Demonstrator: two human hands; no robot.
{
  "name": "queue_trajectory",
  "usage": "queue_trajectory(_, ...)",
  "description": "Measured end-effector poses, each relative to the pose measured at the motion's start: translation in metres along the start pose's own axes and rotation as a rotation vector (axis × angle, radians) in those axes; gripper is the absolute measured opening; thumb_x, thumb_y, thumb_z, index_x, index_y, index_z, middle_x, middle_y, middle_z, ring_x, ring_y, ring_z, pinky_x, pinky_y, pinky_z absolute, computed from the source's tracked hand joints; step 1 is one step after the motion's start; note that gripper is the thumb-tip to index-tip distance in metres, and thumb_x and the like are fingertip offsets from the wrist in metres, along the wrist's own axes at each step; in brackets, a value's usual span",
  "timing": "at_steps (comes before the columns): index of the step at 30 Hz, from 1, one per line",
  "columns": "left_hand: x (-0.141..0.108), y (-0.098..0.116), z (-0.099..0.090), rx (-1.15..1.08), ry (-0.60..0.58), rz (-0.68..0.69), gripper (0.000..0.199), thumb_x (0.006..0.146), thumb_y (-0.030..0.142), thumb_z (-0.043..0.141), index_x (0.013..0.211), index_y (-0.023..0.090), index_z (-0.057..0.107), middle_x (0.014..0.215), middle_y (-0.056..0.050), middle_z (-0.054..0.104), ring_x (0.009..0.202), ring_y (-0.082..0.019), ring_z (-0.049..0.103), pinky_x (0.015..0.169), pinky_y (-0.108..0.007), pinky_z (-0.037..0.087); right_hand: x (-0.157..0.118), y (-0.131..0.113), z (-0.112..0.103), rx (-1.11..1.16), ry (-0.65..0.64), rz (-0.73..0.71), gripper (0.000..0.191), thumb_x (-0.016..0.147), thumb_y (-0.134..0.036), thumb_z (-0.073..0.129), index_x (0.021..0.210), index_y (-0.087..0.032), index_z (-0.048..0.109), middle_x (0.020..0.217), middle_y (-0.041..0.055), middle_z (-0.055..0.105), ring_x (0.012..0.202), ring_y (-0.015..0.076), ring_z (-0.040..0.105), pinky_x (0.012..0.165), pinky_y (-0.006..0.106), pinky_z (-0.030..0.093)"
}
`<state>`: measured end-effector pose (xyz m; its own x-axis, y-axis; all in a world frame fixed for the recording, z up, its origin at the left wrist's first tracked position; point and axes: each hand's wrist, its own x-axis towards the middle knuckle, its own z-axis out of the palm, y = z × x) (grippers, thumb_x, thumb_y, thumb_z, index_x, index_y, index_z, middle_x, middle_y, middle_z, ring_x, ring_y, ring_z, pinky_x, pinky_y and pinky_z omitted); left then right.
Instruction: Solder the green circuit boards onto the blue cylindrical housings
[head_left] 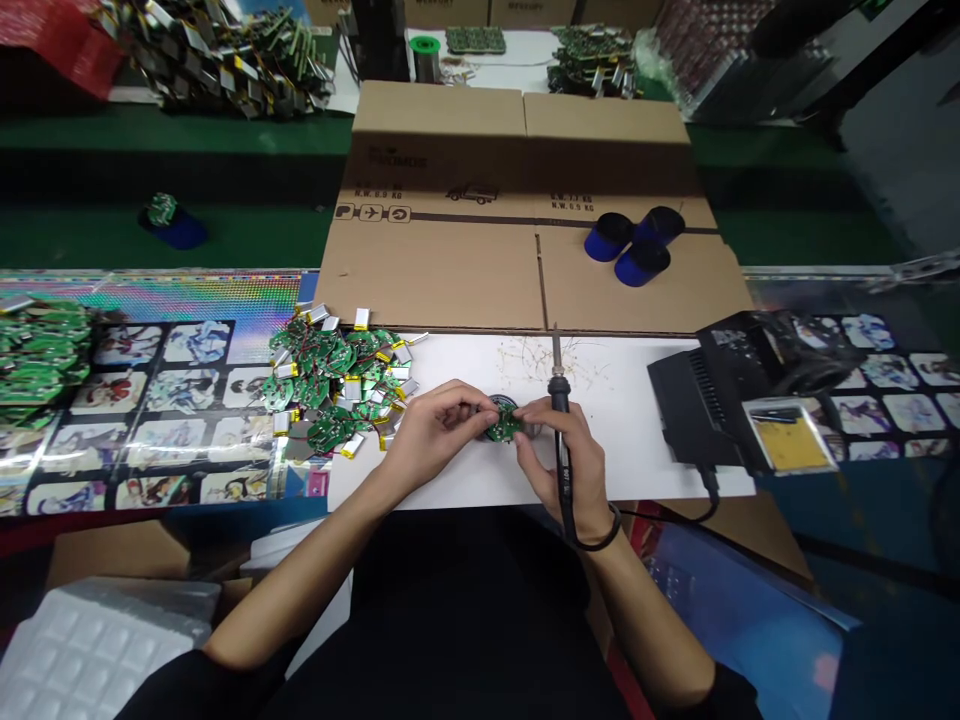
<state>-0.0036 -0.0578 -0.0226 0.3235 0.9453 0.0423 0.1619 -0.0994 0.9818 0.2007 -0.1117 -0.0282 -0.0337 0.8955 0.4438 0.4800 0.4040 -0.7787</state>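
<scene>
A small green round circuit board (505,426) sits over a dark round part (499,401) on the white sheet in front of me. With thumb and fingertips pinched, my left hand (431,430) grips the board's left edge. My right hand (586,465) holds a soldering iron (559,393) upright against the palm, its tip pointing away from me. The same hand's thumb and index finger reach to the board's right side. Left of my left hand lies a pile of green boards (337,380) with silver, yellow-taped battery cells and thin wires.
Behind the sheet lies a flattened cardboard box (435,270) bearing three blue cylinders (641,265). A black soldering station (682,405) and a yellow sponge tray (787,437) stand at right. Wire scraps (540,362) lie beyond my hands. More boards (41,355) are stacked far left.
</scene>
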Motion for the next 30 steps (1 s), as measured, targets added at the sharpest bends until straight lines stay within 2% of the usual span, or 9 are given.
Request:
queue_trajectory(6,-0.001,-0.003,0.000,0.029,-0.040,0.035,0.012,0.100,0.033,0.077,0.101,0.022,0.082,0.101,-0.005,0.075,0.076,-0.012,0.060,0.065,-0.025,0.043,0.007,-0.001,0.007,0.039,0.032,0.055,0.031,0.097,-0.010,0.070,0.119,-0.030,0.064,0.107,0.0022,0.076,0.105,0.0209,0.073,0.094,0.040,0.062)
queue_trajectory(12,0.000,0.000,-0.001,0.015,-0.074,0.033,0.014,0.101,0.033,0.075,0.099,0.021,0.082,0.100,-0.006,0.076,0.082,-0.015,0.065,0.067,-0.025,0.045,0.013,-0.004,0.009,0.059,0.037,0.043,0.029,0.097,-0.011,0.071,0.118,-0.031,0.065,0.106,0.0011,0.077,0.103,0.0204,0.074,0.094,0.040,0.063)
queue_trajectory(20,0.000,0.000,-0.001,0.027,-0.096,0.045,0.011,0.101,0.031,0.075,0.101,0.022,0.081,0.101,-0.006,0.075,0.082,-0.014,0.065,0.067,-0.025,0.046,0.012,-0.005,0.009,0.063,0.070,0.091,0.030,0.095,-0.014,0.075,0.117,-0.031,0.064,0.099,-0.0016,0.077,0.091,0.0185,0.075,0.087,0.037,0.063)
queue_trajectory(25,-0.001,0.002,-0.001,0.098,-0.076,0.104,0.010,0.098,0.030,0.080,0.104,0.022,0.081,0.103,-0.005,0.074,0.085,-0.015,0.064,0.070,-0.025,0.048,0.010,-0.004,0.010,0.077,0.084,0.140,0.027,0.095,-0.019,0.077,0.116,-0.030,0.065,0.097,-0.0016,0.078,0.091,0.0185,0.078,0.083,0.035,0.064)
queue_trajectory(30,-0.002,0.003,0.000,0.092,-0.031,0.130,0.011,0.098,0.033,0.080,0.099,0.022,0.081,0.099,-0.005,0.074,0.081,-0.014,0.064,0.068,-0.026,0.047,0.009,-0.003,0.011,0.144,0.099,0.195,0.030,0.093,-0.023,0.081,0.116,-0.029,0.063,0.096,-0.0022,0.080,0.091,0.0178,0.080,0.087,0.034,0.065)
